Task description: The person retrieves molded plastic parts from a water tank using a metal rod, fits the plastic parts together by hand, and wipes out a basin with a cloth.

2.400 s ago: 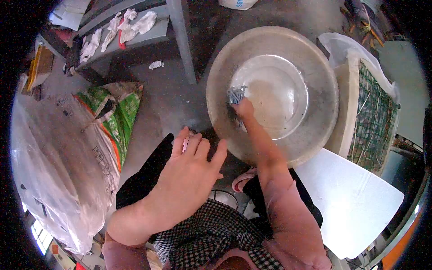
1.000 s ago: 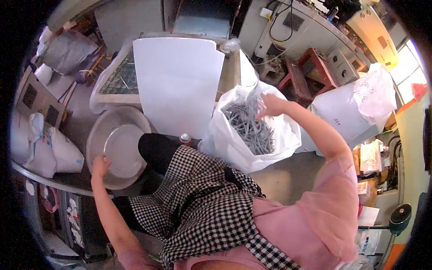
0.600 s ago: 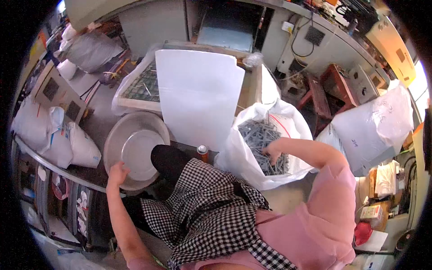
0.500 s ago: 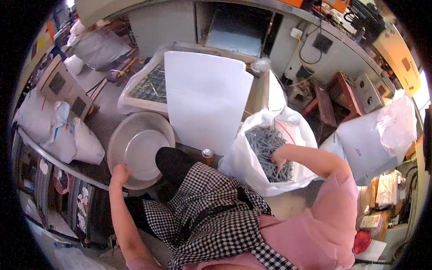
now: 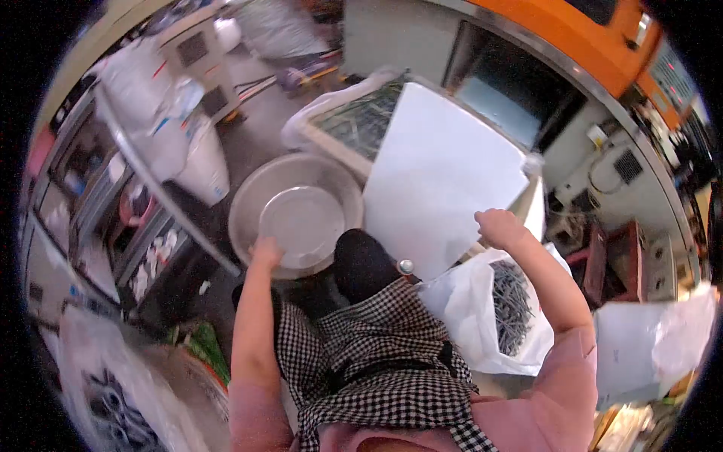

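Observation:
My left hand (image 5: 266, 251) is closed on the near rim of a wide, round, pale grey basin (image 5: 346, 197) that stands on the floor with nothing visible inside it. In front of a large white board (image 5: 440, 166), my right hand (image 5: 498, 226) is raised with its fingers curled in; whatever they may hold is hidden. Below that hand stands an open white sack (image 5: 471, 316), and thin grey plastic strips (image 5: 510, 309) fill it. The board leans on a shallow crate (image 5: 339, 151) lined with clear plastic.
A small can (image 5: 405, 267) stands by my knee. At left are full white sacks (image 5: 199, 162) and a metal-edged rack (image 5: 169, 203). A clear bag of dark parts (image 5: 113, 407) lies at lower left. A reddish-brown stool (image 5: 614, 260) is at right, and an orange machine (image 5: 580, 38) behind.
My right hand has come up out of the sack of grey strips and now hangs before the white board. My left hand stays at the basin rim. The view has turned left.

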Demonstrator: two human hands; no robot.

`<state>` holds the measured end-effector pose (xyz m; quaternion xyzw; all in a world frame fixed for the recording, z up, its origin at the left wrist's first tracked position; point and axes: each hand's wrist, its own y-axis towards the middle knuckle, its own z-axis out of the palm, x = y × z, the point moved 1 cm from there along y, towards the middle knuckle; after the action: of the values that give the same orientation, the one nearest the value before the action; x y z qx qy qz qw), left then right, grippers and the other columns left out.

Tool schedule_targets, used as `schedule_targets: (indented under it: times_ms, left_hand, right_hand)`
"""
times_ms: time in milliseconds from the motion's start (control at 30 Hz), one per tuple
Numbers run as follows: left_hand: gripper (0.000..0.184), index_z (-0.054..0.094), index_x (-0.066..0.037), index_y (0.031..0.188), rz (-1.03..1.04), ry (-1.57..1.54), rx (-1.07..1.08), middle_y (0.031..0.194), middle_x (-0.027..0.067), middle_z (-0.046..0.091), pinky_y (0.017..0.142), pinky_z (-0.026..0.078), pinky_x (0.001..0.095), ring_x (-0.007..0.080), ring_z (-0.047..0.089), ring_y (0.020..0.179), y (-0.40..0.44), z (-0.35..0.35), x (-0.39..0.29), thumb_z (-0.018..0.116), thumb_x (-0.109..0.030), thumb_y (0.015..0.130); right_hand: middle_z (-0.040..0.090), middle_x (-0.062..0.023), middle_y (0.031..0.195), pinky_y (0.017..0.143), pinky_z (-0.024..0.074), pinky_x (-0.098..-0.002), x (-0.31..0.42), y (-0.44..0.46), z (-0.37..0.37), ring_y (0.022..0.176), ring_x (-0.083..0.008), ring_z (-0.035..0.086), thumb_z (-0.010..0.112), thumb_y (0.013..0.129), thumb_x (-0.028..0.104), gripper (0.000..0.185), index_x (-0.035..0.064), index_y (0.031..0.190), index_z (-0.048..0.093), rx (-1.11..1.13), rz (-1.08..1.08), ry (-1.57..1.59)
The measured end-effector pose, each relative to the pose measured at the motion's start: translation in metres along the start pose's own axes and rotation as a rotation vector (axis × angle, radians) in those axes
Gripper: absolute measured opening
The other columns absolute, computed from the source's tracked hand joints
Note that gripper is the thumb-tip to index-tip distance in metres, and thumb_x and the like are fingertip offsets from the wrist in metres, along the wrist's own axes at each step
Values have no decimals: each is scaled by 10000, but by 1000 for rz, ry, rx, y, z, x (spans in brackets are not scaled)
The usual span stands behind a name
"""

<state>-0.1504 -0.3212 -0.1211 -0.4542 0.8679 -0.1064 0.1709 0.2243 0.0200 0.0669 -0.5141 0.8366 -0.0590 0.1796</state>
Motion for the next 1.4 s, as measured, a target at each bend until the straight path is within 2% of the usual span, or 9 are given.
schedule_targets:
  times_ms: [100,367,467,567,633,700,767,867,1400]
  left_hand:
    - [503,575,-41,1135,-33,46,-143,1247,211,493,983,321,561,360,445,1192,10,10,-3,664,-375,769]
    - [532,583,-145,1177,-99,4,148,1243,127,531,962,315,625,337,470,1181,13,23,-2,678,-439,744]
    - [420,636,-98,1080,-10,27,3,1062,165,623,921,407,521,330,579,1025,6,31,-5,658,-376,766]
    - [401,650,-83,1050,-28,-51,-61,1015,175,637,823,477,443,327,603,945,33,71,6,694,-310,722]
    - [411,623,-52,1111,-110,-69,215,1126,185,595,977,312,610,370,515,1115,42,62,0,633,-211,732]
    - [425,621,-101,1131,-102,-149,136,1155,147,594,945,272,688,355,508,1131,31,55,-3,667,-197,719]
    - [432,631,-93,1114,-111,-83,219,1173,138,587,910,303,685,346,513,1127,20,38,-13,700,-186,698]
    - [434,639,-105,1105,-103,-105,250,1177,118,588,882,342,651,339,522,1113,28,46,-10,718,-198,689]
    - [336,699,-108,937,-18,-91,36,943,98,656,717,485,533,313,601,916,63,88,-3,750,-257,640]
  right_hand:
    - [594,-195,937,746,510,-437,36,58,-8,882,-344,608,524,831,145,192,41,983,576,-137,-168,96]
    - [506,-186,1124,851,444,-437,181,195,-13,1088,-352,487,537,833,176,272,48,1072,565,-381,-282,143]
    - [510,-180,1122,943,380,-456,219,250,49,1112,-351,464,615,726,117,256,59,976,608,-729,-398,312]
    - [521,-219,1159,893,436,-432,230,263,88,1033,-391,508,709,680,164,303,68,961,650,-573,-548,266]
    - [568,-156,1095,890,419,-404,232,254,71,989,-320,524,725,678,173,243,65,888,668,-321,-491,364]
    - [625,-84,926,843,426,-369,208,326,139,907,-302,524,673,734,156,129,53,811,665,-492,-665,420]
    - [571,-246,1002,890,420,-434,219,271,76,1000,-394,499,684,709,208,247,10,854,653,-205,-513,333]
    - [610,-227,875,891,424,-427,216,285,95,957,-386,541,720,703,216,209,22,767,681,-234,-551,373]
    - [648,-211,843,760,487,-388,225,281,83,834,-335,630,714,717,195,240,-2,848,674,-91,-599,400]
